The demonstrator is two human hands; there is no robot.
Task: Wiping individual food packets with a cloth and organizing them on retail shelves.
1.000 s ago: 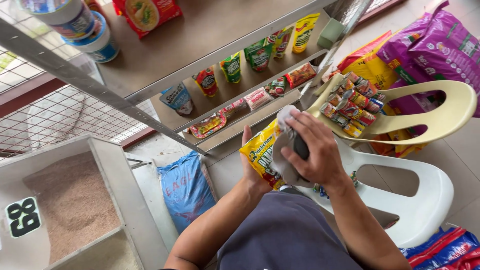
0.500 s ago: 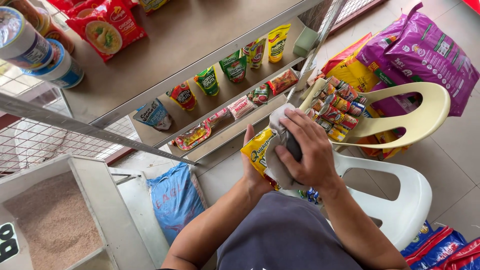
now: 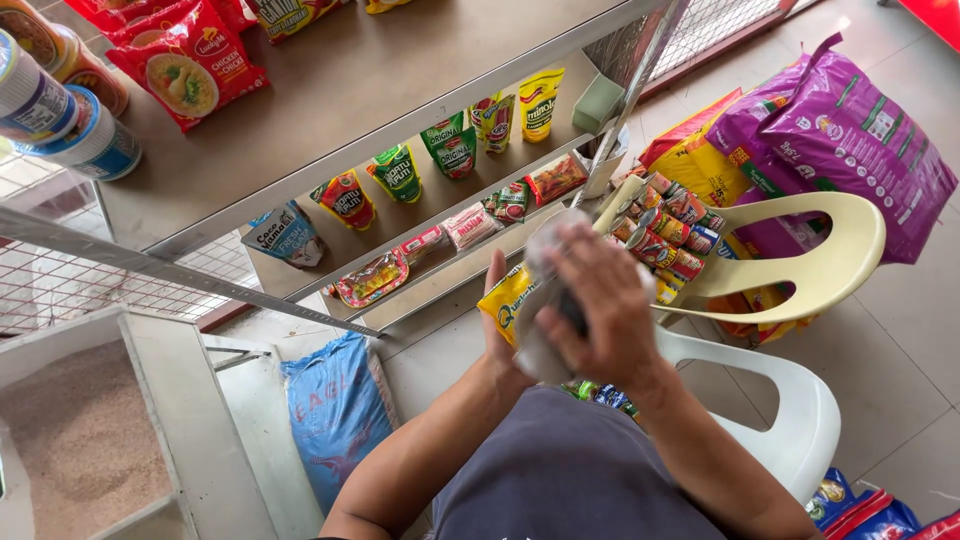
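Yellow crinkly snack packets (image 3: 505,300) are held up in front of the body, above a white plastic chair (image 3: 790,430). They are gripped by the left hand (image 3: 497,330), whose fingers are wrapped around them from behind, with the thumb pointing up. A pale grey cloth (image 3: 545,250) is pressed against the packets by the right hand (image 3: 600,310). That hand's fingers are spread wide and laid flat over the cloth. Something dark is seen under the right palm, but what it is cannot be told.

A cream plastic chair (image 3: 810,270) is stacked at a tilt on the white one, and small shiny tins (image 3: 665,230) are piled on its seat. A big purple sack (image 3: 840,140) and a yellow and orange sack (image 3: 700,160) are leaned just behind the chairs.

A grey metal shelf (image 3: 400,90) is seen to the left of the hands. A red noodle packet (image 3: 185,65) and round cans with blue labels (image 3: 70,120) are kept on its brown top. Green, red and yellow sauce pouches (image 3: 450,145) are lined up on the lower level, with flat packets in front of them.

A blue woven sack (image 3: 335,410) is stood on the floor by the shelf. A grey bin filled with pale grain (image 3: 80,450) is seen at the bottom left.
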